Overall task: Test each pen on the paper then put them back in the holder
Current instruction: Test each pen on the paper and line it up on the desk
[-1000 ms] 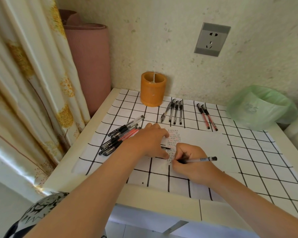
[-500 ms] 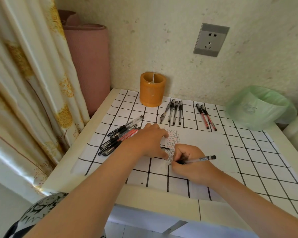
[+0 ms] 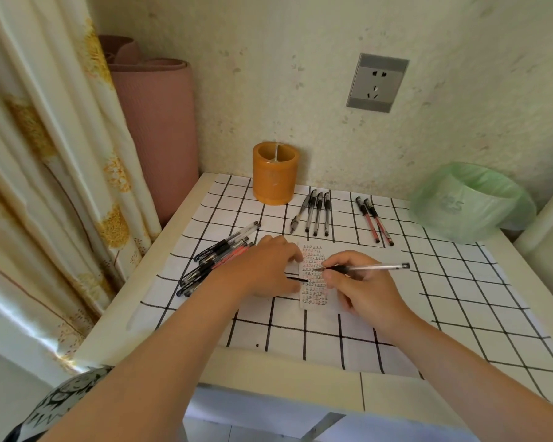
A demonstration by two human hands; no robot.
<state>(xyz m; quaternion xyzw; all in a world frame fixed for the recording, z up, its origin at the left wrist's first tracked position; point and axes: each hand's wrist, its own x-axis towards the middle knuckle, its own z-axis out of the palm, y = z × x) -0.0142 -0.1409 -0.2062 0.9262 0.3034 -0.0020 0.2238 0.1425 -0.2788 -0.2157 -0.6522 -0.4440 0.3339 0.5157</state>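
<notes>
Your right hand (image 3: 369,283) is pinching a clear pen (image 3: 369,267) between thumb and curled fingers, tip down on the paper (image 3: 315,296), back end pointing off to the right. The paper is a small white slip covered in rows of tiny red and black marks, lying on the checked cloth (image 3: 460,298) right in front of you. Your left hand (image 3: 262,269) lies palm down just beside it, fingers bent onto the slip's left edge and pressing it flat. A short dark sliver shows at those fingertips, and you cannot tell what it is. Just left of that hand there is a loose pile of pens (image 3: 217,255), black and red, fanned at a slant on the cloth. Further back, four black pens (image 3: 315,213) lie side by side, and to their right a pair of red pens (image 3: 374,223), apart from the four. The orange holder (image 3: 275,173) stands upright at the back by the wall, just beside the row of four. A bin with a green bag (image 3: 470,202) sits at the far right corner, a wall socket (image 3: 377,82) above, a rolled pink mat (image 3: 160,129) and a curtain (image 3: 45,154) on the left.
</notes>
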